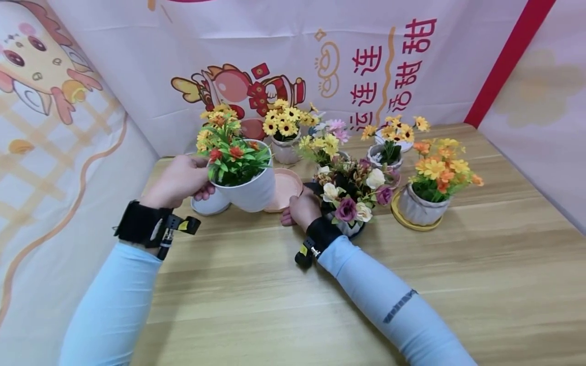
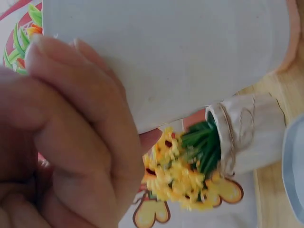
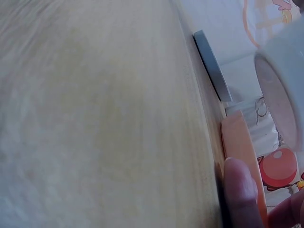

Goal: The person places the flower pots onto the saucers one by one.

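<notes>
My left hand (image 1: 179, 179) grips the rim of a white flowerpot (image 1: 253, 190) planted with red flowers and green leaves (image 1: 234, 158). The pot is tilted and held off the table; its smooth wall (image 2: 161, 52) fills much of the left wrist view. Just right of it, my right hand (image 1: 304, 207) pinches the near right edge of a round pink saucer (image 1: 287, 186). In the right wrist view the thumb lies along the outside of that saucer (image 3: 240, 140), and the pot's underside (image 3: 278, 102) shows above it. A white saucer (image 1: 210, 204) sits below the left hand.
Behind the pots stand yellow flowers (image 1: 285, 124) in a cloth-wrapped pot (image 2: 251, 133). Close to my right hand is a pot of purple and white roses (image 1: 352, 195). Orange and yellow flowers (image 1: 441, 170) stand on a yellow saucer (image 1: 418, 226). A printed cloth (image 1: 274, 46) hangs behind the wooden table (image 1: 256, 305).
</notes>
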`<state>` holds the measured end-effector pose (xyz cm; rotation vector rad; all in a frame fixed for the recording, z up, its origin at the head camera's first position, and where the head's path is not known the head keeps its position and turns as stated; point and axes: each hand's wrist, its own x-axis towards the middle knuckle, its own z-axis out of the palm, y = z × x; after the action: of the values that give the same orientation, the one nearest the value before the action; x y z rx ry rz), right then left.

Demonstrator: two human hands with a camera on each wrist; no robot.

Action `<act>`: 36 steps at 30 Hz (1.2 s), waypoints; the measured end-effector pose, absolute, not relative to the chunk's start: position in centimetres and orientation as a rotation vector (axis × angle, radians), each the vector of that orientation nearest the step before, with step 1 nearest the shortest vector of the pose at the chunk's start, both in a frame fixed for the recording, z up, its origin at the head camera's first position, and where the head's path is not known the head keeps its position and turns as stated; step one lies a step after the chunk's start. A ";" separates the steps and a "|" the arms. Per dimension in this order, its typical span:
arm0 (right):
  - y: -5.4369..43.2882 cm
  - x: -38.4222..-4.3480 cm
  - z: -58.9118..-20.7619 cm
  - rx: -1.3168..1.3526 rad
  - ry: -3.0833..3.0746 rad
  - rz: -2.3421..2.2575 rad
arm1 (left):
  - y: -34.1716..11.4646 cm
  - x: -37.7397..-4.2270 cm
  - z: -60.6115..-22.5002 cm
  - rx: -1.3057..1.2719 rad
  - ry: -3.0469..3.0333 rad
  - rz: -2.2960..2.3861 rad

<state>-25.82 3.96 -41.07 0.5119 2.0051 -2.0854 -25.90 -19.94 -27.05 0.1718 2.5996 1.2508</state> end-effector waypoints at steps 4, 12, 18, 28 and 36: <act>4.1 -25.8 -41.0 0.495 2.020 -2.074 | -18.4 -26.8 -27.1 0.161 2.582 1.290; 4.3 -26.1 -41.2 0.480 2.055 -2.035 | -15.9 -28.7 -28.1 0.136 2.505 1.367; 4.3 -26.1 -41.4 0.461 2.031 -2.096 | -14.8 -29.7 -28.8 0.089 2.479 1.367; 4.2 -26.2 -41.4 0.462 2.053 -2.115 | -14.3 -30.1 -29.9 0.075 2.444 1.350; 4.3 -26.1 -41.3 0.467 2.021 -2.124 | -14.1 -30.2 -30.7 0.082 2.438 1.382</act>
<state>-26.05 4.31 -41.32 0.4665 2.0213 -2.1242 -30.17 -14.11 -30.74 0.0820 2.4376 1.3820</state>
